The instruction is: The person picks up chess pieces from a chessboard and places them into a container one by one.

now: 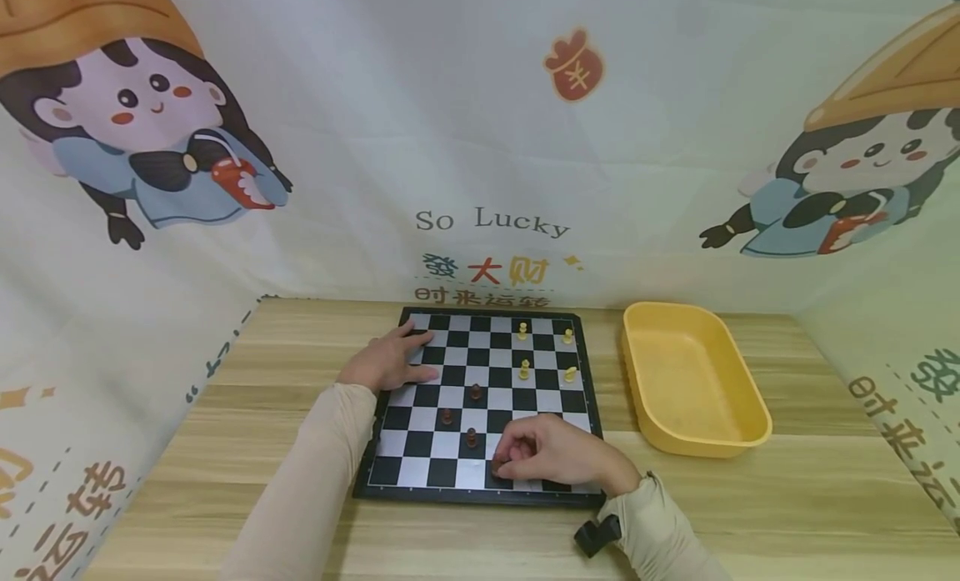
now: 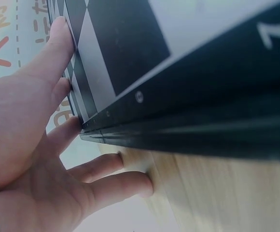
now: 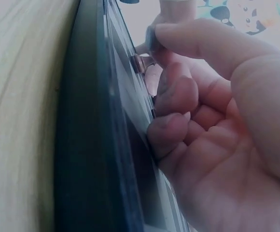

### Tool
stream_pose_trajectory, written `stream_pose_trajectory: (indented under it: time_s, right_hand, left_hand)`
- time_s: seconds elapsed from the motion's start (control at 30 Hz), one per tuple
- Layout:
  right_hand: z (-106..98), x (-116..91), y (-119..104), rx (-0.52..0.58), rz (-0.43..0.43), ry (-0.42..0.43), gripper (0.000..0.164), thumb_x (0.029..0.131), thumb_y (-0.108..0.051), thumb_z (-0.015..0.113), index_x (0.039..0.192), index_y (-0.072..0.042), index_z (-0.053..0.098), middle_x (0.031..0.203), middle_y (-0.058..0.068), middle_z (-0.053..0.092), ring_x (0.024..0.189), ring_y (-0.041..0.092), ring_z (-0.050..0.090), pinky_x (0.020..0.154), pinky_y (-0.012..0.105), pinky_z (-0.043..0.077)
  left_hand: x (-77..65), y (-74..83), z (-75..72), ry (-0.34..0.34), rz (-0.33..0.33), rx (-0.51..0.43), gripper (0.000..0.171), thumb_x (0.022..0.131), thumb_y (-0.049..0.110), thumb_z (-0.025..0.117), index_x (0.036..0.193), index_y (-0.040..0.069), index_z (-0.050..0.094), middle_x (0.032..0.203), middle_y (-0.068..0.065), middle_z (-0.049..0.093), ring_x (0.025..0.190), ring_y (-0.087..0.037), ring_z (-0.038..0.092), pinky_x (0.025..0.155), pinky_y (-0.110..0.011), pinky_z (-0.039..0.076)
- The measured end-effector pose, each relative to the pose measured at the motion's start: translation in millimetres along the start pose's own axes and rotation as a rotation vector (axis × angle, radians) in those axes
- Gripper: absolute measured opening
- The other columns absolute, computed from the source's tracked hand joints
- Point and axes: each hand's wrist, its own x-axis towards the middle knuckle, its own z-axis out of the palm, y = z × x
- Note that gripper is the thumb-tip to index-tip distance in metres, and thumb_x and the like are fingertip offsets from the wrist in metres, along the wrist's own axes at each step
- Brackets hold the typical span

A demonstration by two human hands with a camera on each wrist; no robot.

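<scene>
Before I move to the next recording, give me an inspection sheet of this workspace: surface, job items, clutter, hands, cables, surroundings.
Surface: wood-grain table under a black-and-white chessboard.
Job items: four yellow pieces on the board, one near its right edge looking tipped; three red-brown pieces on it, besides a dark piece in hand.
Clutter: yellow tray right of the board, apart from it.
Left hand: fingers spread over the board's left edge.
Right hand: pinches the dark piece at the near side.
Cables: nothing seen.
Surroundings: pale cloth printed with cartoon figures and "So Lucky".
</scene>
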Motion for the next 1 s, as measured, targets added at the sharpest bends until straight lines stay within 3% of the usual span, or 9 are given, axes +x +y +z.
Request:
stream_pose_trajectory:
  time_s: [0.27, 0.5, 0.7, 0.83, 1.0]
  right_hand:
    - [0, 0, -2, 0.048, 0.037, 0.021, 0.007, 0.093, -0.02, 0.075, 0.098, -0.015, 0.075, 0.071, -0.007, 0.061, 0.062, 0.001, 0.05, 0.055, 0.014, 0.04]
    - [-3, -3, -15, -0.045, 0.015, 0.061, 0.006, 0.092, -0.02, 0.076, 0.097, -0.016, 0.075, 0.065, -0.009, 0.054, 0.058, 0.0, 0.046, 0.054, 0.014, 0.036]
    - [-10, -12, -33, -0.122, -0.063, 0.155, 0.005, 0.092, -0.019, 0.076, 0.094, -0.016, 0.074, 0.061, -0.01, 0.046, 0.056, 0.0, 0.043, 0.053, 0.015, 0.035]
    - [-15, -16, -37, -0.175, -0.055, 0.227, 0.004, 0.091, -0.021, 0.077, 0.093, -0.02, 0.074, 0.061, -0.011, 0.043, 0.056, -0.001, 0.04, 0.053, 0.015, 0.033]
    - [-24, -21, -37, -0.164, -0.045, 0.278, 0.006, 0.091, -0.019, 0.077, 0.095, -0.015, 0.075, 0.061, -0.009, 0.038, 0.055, 0.001, 0.036, 0.052, 0.016, 0.032]
  left_hand:
    - [1.7, -1.6, 0.4, -0.004, 0.006, 0.005, 0.077, 0.095, 0.053, 0.066, 0.16, 0.023, 0.036, 0.172, -0.015, 0.014, 0.153, -0.054, 0.022, 0.122, -0.068, 0.028]
    - [3.1, -1.4, 0.7, -0.003, 0.0, 0.002, 0.078, 0.094, 0.053, 0.067, 0.16, 0.024, 0.036, 0.173, -0.014, 0.013, 0.153, -0.054, 0.022, 0.122, -0.067, 0.028]
    - [1.9, -0.3, -0.3, -0.002, -0.01, -0.001, 0.078, 0.094, 0.053, 0.067, 0.16, 0.024, 0.036, 0.173, -0.014, 0.013, 0.153, -0.054, 0.022, 0.122, -0.067, 0.028]
    - [-0.4, 0.4, -0.8, 0.0, -0.014, -0.002, 0.077, 0.094, 0.053, 0.066, 0.16, 0.024, 0.036, 0.173, -0.015, 0.014, 0.153, -0.054, 0.022, 0.122, -0.067, 0.028]
    - [-0.3, 0.3, 0.4, 0.009, -0.006, -0.003, 0.076, 0.094, 0.052, 0.066, 0.159, 0.023, 0.038, 0.172, -0.016, 0.015, 0.152, -0.055, 0.023, 0.121, -0.068, 0.028]
